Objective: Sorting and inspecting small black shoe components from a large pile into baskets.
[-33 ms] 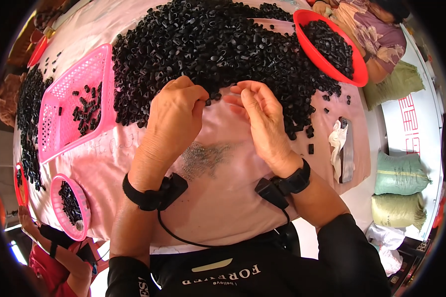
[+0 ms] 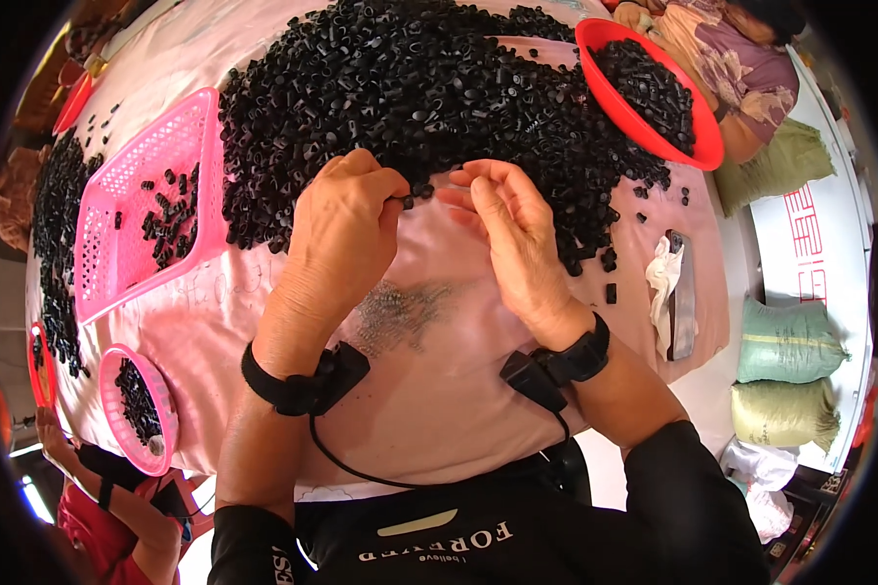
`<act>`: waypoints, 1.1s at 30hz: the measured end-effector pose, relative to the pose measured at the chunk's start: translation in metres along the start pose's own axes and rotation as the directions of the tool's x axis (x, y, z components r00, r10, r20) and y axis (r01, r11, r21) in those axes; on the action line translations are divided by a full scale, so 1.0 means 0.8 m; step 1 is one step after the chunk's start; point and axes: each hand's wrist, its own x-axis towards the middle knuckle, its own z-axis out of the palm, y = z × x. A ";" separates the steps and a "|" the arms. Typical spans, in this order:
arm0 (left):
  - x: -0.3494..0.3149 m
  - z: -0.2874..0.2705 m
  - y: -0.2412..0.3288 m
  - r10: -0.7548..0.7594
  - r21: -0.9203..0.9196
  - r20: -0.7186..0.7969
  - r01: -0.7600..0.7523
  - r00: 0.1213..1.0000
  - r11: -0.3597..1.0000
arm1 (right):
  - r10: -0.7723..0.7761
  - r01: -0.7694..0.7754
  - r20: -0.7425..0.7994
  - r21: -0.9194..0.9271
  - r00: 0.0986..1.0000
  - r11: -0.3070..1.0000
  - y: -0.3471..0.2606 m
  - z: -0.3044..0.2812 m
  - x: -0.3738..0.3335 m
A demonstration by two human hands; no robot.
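A large heap of small black plastic pieces (image 2: 390, 88), many short, hollow and ring-like, covers the far middle of the table. At its near edge, my left hand (image 2: 346, 210) is closed in a pinch. A small black plastic piece (image 2: 407, 203) shows at its fingertips; the fingers hide the rest of the grip. A little to the right, my right hand (image 2: 512, 229) is open, palm turned inward, its fingers apart and nothing visible in them. A gap lies between the hands, with another black piece (image 2: 422, 191) at the heap's edge there.
At left stand a pink basket (image 2: 112, 200) with some black pieces and a round pink basket (image 2: 171, 414). A red basin (image 2: 707, 146) sits far right, near a co-worker's arm. A phone-like slab (image 2: 684, 302) and crumpled tissue (image 2: 661, 283) lie right; stuffed sacks (image 2: 788, 341) stand beyond.
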 end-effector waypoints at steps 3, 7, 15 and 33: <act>-0.001 -0.003 0.003 -0.015 0.041 0.070 0.012 0.997 0.999 | 0.001 0.001 0.073 -0.030 0.997 1.000 0.000 0.000 -0.001; 0.003 -0.005 0.003 -0.032 -0.008 0.084 0.032 0.996 0.999 | 0.004 0.001 0.146 -0.032 0.989 0.999 0.001 -0.002 0.001; 0.002 0.003 0.003 0.061 -0.082 0.067 -0.056 0.996 0.995 | -0.022 0.020 0.114 0.024 0.993 1.000 -0.002 0.003 0.000; 0.001 -0.011 0.005 0.134 -0.058 0.135 -0.128 0.982 0.990 | -0.020 0.025 0.077 -0.063 0.997 0.998 -0.004 0.000 -0.001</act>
